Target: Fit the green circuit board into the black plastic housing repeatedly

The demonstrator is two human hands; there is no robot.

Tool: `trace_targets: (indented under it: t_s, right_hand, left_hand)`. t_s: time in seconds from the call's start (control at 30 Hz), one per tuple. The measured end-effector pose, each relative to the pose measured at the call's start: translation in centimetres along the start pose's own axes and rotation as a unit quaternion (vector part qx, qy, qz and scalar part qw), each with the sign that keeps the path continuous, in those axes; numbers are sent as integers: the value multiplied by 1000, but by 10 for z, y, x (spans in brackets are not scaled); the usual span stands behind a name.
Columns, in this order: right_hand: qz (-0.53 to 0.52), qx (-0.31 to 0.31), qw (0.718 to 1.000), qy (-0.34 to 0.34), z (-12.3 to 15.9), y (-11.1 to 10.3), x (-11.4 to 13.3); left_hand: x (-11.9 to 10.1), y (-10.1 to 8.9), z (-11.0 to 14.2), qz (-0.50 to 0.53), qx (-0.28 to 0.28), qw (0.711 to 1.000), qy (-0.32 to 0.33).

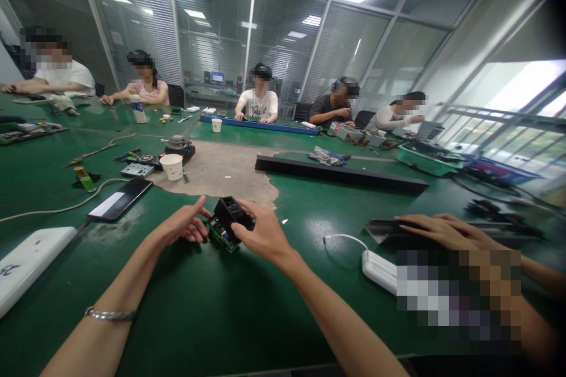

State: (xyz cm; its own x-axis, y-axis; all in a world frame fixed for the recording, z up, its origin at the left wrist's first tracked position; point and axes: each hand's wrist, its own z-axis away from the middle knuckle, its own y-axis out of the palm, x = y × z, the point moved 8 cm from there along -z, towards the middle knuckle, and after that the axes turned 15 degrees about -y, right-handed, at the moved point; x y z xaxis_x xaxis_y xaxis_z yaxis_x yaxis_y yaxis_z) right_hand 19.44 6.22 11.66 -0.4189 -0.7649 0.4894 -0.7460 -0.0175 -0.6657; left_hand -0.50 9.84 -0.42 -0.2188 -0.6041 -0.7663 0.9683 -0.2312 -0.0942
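Observation:
My right hand (265,232) is wrapped round a black plastic housing (230,212), thumb on the near side and fingers over the top. Under the housing, tilted above the table, sits a green circuit board (225,238) with small parts on it. Just left of the board is my left hand (188,224), its thumb raised and its fingers loosely bent and apart. Its fingertips come close to the board's left edge; whether they touch it I cannot tell.
On the green table (274,318) lie a phone (121,197), a white power bank (33,265) and a paper cup (171,167). A long black bar (340,175) lies beyond my hands. At right, a co-worker's hands (446,230) rest on a dark strip; several people sit opposite.

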Motion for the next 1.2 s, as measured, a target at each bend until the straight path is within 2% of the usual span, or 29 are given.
trace_targets:
  t_s: [0.13, 0.27, 0.53, 0.9, 1.2]
  right_hand:
    - [39, 48, 998, -27, -7, 16, 10]
    - [61, 82, 994, -37, -8, 29, 9]
    - [69, 140, 987, -46, 9, 50, -1]
    - [31, 132, 990, -33, 11, 43, -8]
    - [53, 105, 992, -37, 9, 52, -7]
  left_hand:
    - [3, -1, -2, -5, -4, 1000, -7]
    - [4, -1, -3, -13, -9, 1000, -4]
    - [2, -5, 0, -19, -48, 999, -2]
    - [0, 4, 0, -24, -27, 999, 11]
    - [0, 4, -2, -22, -30, 999, 16]
